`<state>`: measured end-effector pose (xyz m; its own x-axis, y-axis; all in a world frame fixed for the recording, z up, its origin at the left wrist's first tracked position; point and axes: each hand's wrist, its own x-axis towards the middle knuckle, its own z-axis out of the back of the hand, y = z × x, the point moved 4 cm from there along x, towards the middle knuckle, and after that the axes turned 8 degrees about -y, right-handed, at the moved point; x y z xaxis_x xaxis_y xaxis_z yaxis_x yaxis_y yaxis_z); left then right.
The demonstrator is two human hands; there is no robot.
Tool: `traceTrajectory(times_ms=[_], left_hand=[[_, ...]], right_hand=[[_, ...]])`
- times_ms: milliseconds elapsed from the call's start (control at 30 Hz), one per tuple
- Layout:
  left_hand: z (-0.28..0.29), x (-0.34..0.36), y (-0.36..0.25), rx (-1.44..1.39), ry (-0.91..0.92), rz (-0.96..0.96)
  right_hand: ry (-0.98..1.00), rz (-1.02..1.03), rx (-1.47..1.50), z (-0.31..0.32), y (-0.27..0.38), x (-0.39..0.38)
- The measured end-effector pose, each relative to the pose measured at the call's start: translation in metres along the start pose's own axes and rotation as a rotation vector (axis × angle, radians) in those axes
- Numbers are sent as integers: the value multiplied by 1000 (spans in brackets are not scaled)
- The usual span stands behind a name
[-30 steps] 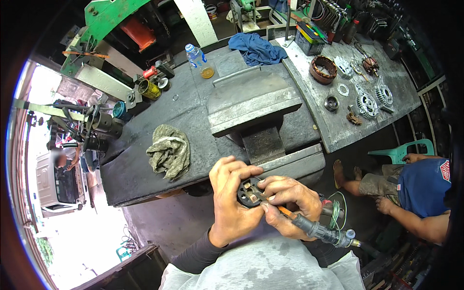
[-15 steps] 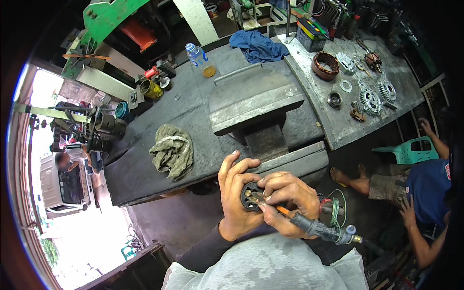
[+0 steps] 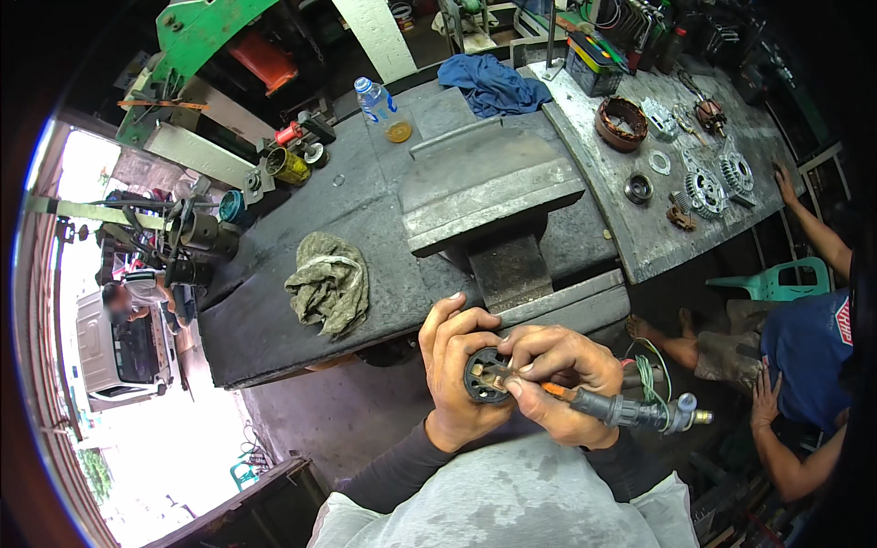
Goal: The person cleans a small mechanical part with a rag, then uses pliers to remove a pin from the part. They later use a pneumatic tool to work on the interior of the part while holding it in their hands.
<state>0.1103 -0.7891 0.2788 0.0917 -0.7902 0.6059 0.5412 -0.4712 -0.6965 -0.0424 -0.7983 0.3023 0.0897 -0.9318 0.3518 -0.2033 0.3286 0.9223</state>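
Above my lap, my left hand [image 3: 454, 384] is wrapped round a round black part [image 3: 475, 377] with copper-coloured metal pieces inside it. My right hand [image 3: 571, 379] is closed on a slim tool [image 3: 592, 402] with an orange section and a dark grey body, ending in a brass-coloured tip at the right. The tool's narrow front end points into the open face of the black part. Fingertips of both hands meet at its rim. Green wire [image 3: 650, 379] loops behind the grey body.
Before me stands a workbench with a large vise [image 3: 493, 201], a crumpled grey-green rag [image 3: 327, 283], a plastic bottle [image 3: 382, 110] and a blue cloth [image 3: 493, 84]. Machine parts, including a copper-wound ring [image 3: 621, 123], lie on the right table [image 3: 658, 242]. A person [image 3: 808, 356] sits close at right.
Both hands, the black part and the tool have shifted slightly right and down in view. The tool lies a little flatter. The seated person's far hand now rests at the table's edge.
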Motion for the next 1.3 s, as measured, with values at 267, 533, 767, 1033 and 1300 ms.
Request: traceTrajectory(times_ms=[267, 533, 767, 1033, 1300], left_hand=[[0, 1, 0, -1, -19, -14], [1, 1, 0, -2, -18, 4], [0, 2, -1, -15, -26, -1], [0, 2, -2, -4, -25, -8], [1, 2, -2, -16, -54, -18]], right_hand=[[-6, -23, 31, 2, -3, 2], [-69, -61, 45, 2, -5, 4], [-78, -85, 71, 3, -7, 4], [-68, -93, 69, 0, -8, 3], [-71, -95, 35, 0, -7, 2]])
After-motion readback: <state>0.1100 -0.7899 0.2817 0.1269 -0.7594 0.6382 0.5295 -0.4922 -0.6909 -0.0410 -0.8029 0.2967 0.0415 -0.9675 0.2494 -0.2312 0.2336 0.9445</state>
